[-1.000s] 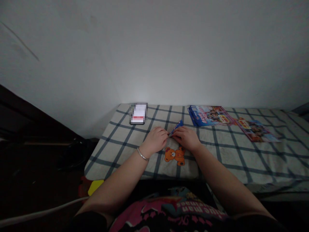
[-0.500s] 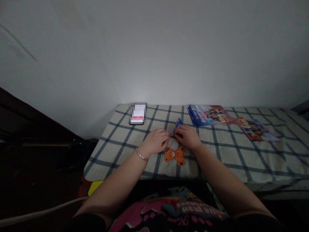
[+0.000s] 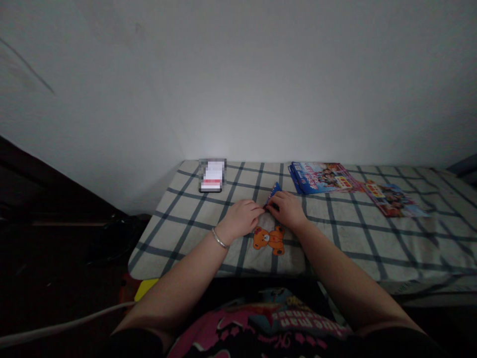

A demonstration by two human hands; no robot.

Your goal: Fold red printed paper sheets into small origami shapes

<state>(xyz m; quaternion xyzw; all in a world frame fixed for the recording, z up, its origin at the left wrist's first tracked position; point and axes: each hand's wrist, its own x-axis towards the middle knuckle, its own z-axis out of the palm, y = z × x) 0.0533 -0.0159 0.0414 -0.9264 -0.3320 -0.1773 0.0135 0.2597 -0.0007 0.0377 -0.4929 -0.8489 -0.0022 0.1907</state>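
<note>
Between my hands is a small folded piece of blue printed paper (image 3: 275, 190), narrowing to a point at its far end. My right hand (image 3: 286, 209) pinches it from the right side, covering much of it. My left hand (image 3: 243, 218), with a silver bangle on the wrist, has its fingertips closed at the paper's near-left end. The fingers of both hands almost meet there, and what lies under them is hidden. Just below, an orange teddy bear print (image 3: 269, 240) shows on the checked tablecloth (image 3: 179, 226).
A phone (image 3: 212, 175) with a lit, blurred screen lies at the back left. Glossy printed leaflets (image 3: 320, 177) are stacked at the back right, with another leaflet (image 3: 397, 200) farther right. The wall (image 3: 238, 89) rises behind the table. A pale cable (image 3: 67, 328) crosses the lower left.
My right hand has shifted very slightly left, closer to the left fingertips. Both hands keep their pinch at the blue paper; the phone and leaflets stay put.
</note>
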